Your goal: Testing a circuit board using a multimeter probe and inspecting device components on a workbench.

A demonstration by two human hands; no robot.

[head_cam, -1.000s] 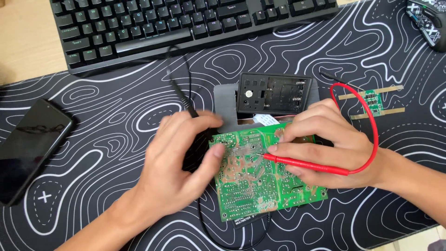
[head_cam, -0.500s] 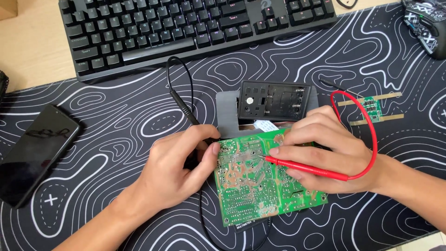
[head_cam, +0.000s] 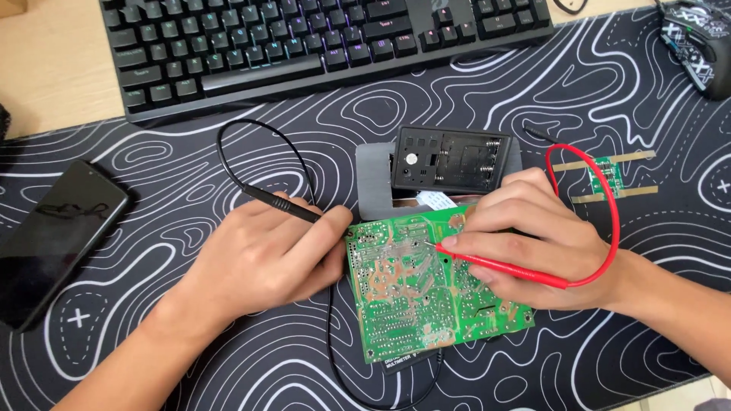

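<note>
A green circuit board (head_cam: 411, 304) lies solder side up on the patterned desk mat (head_cam: 228, 358). My left hand (head_cam: 259, 255) grips a black test probe (head_cam: 280, 204), its tip at the board's left upper corner. My right hand (head_cam: 541, 243) holds a red test probe (head_cam: 502, 266), tip touching the board near its upper middle. The red lead (head_cam: 609, 205) loops around that hand. A black lead (head_cam: 251, 141) curves away from the left probe. Under the board's lower edge a black meter (head_cam: 407, 361) peeks out.
A black battery compartment piece (head_cam: 449, 160) on a grey block sits just beyond the board. A small green board with metal strips (head_cam: 609, 176) lies at right, a dark phone (head_cam: 53, 236) at left, a black keyboard (head_cam: 304, 46) behind, a mouse (head_cam: 700, 42) at the far right corner.
My left hand has slid the black probe tip along to the board's left upper corner. The view has shifted slightly; the right hand and red probe stay about where they were.
</note>
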